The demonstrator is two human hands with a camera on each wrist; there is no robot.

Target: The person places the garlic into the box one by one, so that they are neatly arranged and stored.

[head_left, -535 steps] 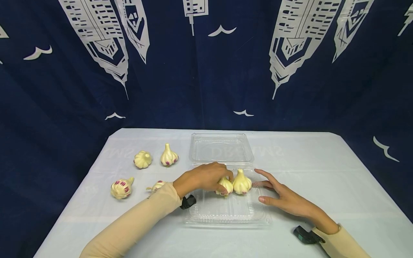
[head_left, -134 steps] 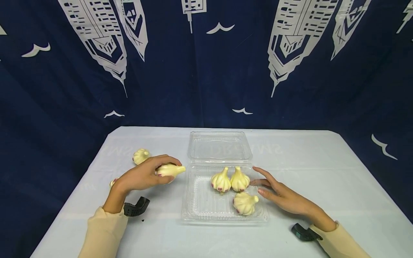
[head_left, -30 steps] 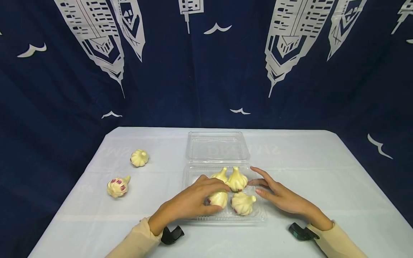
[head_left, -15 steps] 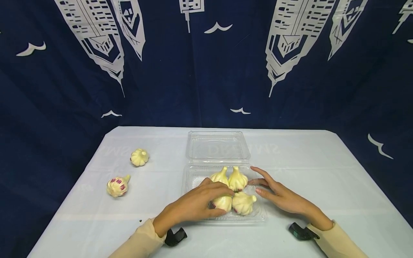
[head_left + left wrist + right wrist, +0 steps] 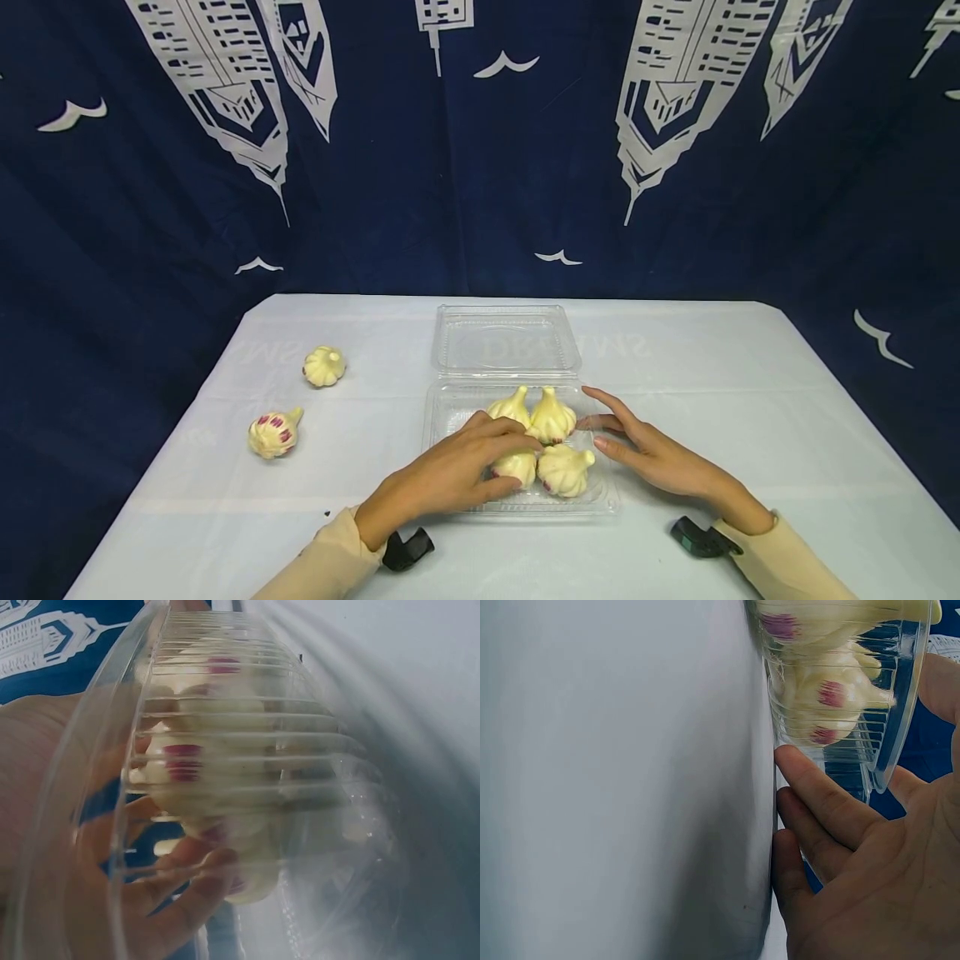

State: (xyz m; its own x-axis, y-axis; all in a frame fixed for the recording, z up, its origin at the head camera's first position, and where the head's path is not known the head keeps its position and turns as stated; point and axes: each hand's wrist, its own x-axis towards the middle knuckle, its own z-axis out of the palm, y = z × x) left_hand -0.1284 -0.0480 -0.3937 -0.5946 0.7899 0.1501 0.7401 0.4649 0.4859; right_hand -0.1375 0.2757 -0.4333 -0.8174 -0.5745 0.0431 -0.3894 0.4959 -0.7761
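My left hand reaches over the near left part of a clear plastic clamshell container. Its thumb and fingers curve round a garlic bulb, which sits beside another garlic bulb. Behind these, two garlic bulbs stand upright, stems up, on the left and right. In the left wrist view, fingertips show at the bulbs through the ribbed wall. My right hand holds nothing; its spread fingers lie along the container's right side, fingertips down at the table.
The container's clear lid lies folded back on the white table. Toward the left are two loose bulbs, a pale one and a purple-streaked one. A dark blue printed cloth hangs behind the table.
Since 4.5 s ago, my left hand has carried a bulb from the table into the container. Over the last second it shifted slightly right against its neighbour. My right hand stays put.
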